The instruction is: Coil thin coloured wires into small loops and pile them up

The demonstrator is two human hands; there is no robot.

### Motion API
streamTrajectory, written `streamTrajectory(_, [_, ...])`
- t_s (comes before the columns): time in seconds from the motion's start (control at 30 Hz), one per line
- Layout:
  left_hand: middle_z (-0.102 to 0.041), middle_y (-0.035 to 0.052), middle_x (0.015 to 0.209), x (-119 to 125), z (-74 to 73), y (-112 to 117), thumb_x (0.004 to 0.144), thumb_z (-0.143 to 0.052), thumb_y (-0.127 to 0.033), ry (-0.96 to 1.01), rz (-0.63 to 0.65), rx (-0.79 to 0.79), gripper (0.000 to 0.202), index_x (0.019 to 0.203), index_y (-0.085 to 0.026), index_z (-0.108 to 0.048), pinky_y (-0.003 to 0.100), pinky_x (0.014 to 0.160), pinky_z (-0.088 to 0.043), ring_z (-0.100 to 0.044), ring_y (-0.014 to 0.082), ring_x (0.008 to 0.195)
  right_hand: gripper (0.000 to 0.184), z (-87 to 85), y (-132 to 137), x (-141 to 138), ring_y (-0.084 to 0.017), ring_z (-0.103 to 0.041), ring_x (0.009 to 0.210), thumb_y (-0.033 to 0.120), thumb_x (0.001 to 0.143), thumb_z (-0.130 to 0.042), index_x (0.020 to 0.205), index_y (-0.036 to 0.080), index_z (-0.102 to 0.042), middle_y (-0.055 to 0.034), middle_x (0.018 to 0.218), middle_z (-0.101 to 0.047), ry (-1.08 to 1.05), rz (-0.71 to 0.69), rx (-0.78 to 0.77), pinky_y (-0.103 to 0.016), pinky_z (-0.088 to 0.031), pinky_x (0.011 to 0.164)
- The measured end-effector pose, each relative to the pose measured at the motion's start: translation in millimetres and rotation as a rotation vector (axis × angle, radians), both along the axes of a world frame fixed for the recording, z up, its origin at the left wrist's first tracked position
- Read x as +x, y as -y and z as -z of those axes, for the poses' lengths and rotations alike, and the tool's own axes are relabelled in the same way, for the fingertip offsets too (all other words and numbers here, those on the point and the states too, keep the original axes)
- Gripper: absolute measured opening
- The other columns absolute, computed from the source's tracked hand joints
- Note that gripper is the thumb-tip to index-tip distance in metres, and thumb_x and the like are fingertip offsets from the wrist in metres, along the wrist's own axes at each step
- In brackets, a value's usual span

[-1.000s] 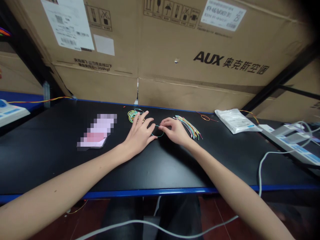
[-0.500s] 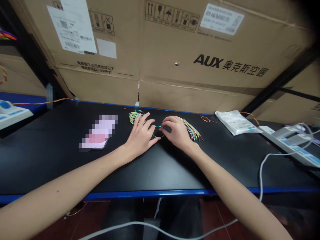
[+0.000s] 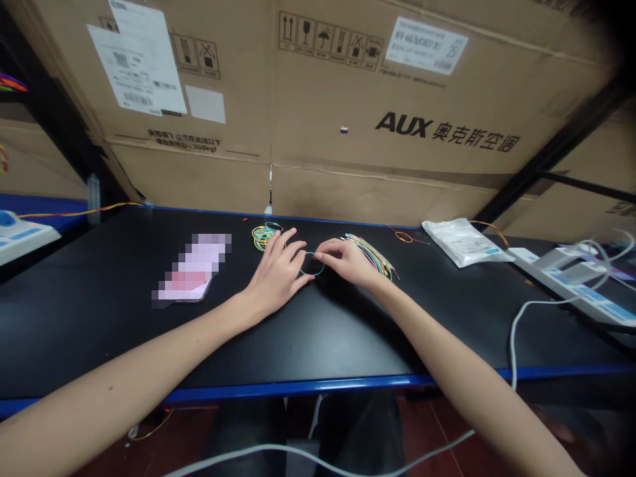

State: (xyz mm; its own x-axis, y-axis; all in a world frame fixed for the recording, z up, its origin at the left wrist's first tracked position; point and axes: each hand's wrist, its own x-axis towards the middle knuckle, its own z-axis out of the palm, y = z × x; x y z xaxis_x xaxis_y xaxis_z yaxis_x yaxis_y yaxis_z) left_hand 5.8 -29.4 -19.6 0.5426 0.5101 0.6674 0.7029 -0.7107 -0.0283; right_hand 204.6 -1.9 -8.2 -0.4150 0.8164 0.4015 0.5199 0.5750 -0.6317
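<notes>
A thin blue-green wire (image 3: 322, 270) is bent into a loop on the black table between my hands. My right hand (image 3: 350, 262) pinches the top of this loop between thumb and fingertips. At the loop's left side rests my left hand (image 3: 278, 271), fingers spread, with its thumb near the lower edge. Whether its fingers press on the wire I cannot tell. Just behind my left hand lies a bunch of coiled wires (image 3: 261, 237), yellow and green. Straight wires in several colours (image 3: 380, 257) lie in a bundle beyond my right hand, partly hidden by it.
A blurred-out phone-like object (image 3: 191, 271) lies left. To the right are an orange wire loop (image 3: 403, 236), a white plastic packet (image 3: 457, 242) and a power strip (image 3: 571, 285) with a pale cable (image 3: 514, 331). A large cardboard box (image 3: 318, 93) stands behind the table (image 3: 278, 358).
My right hand's fingers have closed into a tighter pinch at the top of the wire loop. The left hand stays nearly in place. The whole view has shifted slightly.
</notes>
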Motion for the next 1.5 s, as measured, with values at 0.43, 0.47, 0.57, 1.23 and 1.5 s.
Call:
streamTrajectory(0.43, [-0.063, 0.0165, 0.117, 2, 2.8, 1, 0.081, -0.067, -0.027, 0.016, -0.018, -0.018, 0.025, 0.102, -0.012, -0.066, 0.059, 0.108, -0.035, -0.043, 0.0366, 0.13, 0.009, 7.7, 7, -9, -0.022, -0.059, 0.094, 0.022, 0.082, -0.064, 0.078, 0.021, -0.071, -0.0067, 0.093, -0.066, 0.09, 0.151, 0.367, -0.039, -0.049, 0.086])
streamTrajectory(0.47, [-0.063, 0.0164, 0.117, 1, 2.8, 1, 0.081, -0.067, -0.027, 0.009, -0.02, -0.016, 0.026, 0.103, -0.012, -0.065, 0.058, 0.108, -0.035, -0.043, 0.0366, 0.129, 0.009, 7.3, 6, -8, -0.023, -0.059, 0.095, 0.022, 0.082, -0.065, 0.076, 0.022, -0.072, -0.0063, 0.092, -0.067, 0.051, 0.142, 0.333, -0.039, -0.049, 0.087])
streamTrajectory(0.57, [-0.064, 0.0159, 0.116, 1, 2.1, 0, 0.081, -0.067, -0.025, -0.016, -0.033, -0.002, 0.03, 0.108, -0.012, -0.063, 0.057, 0.108, -0.036, -0.043, 0.0369, 0.129, 0.012, 4.7, 2, -6, -0.021, -0.063, 0.09, 0.027, 0.081, -0.065, 0.074, 0.02, -0.071, -0.0051, 0.086, -0.069, -0.1, 0.073, 0.087, -0.036, -0.049, 0.084])
streamTrajectory(1.23, [-0.063, 0.016, 0.116, 1, 4.0, -1, 0.084, -0.065, -0.032, -0.026, -0.043, 0.014, 0.033, 0.108, -0.01, -0.062, 0.056, 0.107, -0.037, -0.044, 0.0367, 0.128, 0.037, 5.0, 12, -12, -0.018, -0.065, 0.085, 0.016, 0.08, -0.061, 0.116, 0.022, -0.055, -0.0003, 0.086, -0.069, -0.043, 0.154, 0.242, -0.032, -0.049, 0.082])
streamTrajectory(1.5, [-0.064, 0.0159, 0.115, 2, 2.4, 0, 0.084, -0.065, -0.03, -0.036, -0.033, 0.036, 0.031, 0.107, -0.011, -0.062, 0.057, 0.106, -0.038, -0.046, 0.0364, 0.127, 0.02, -2.8, 16, -14, -0.018, -0.068, 0.08, 0.015, 0.081, -0.058, 0.101, 0.021, -0.06, -0.002, 0.085, -0.073, -0.047, 0.174, 0.2, -0.031, -0.05, 0.078])
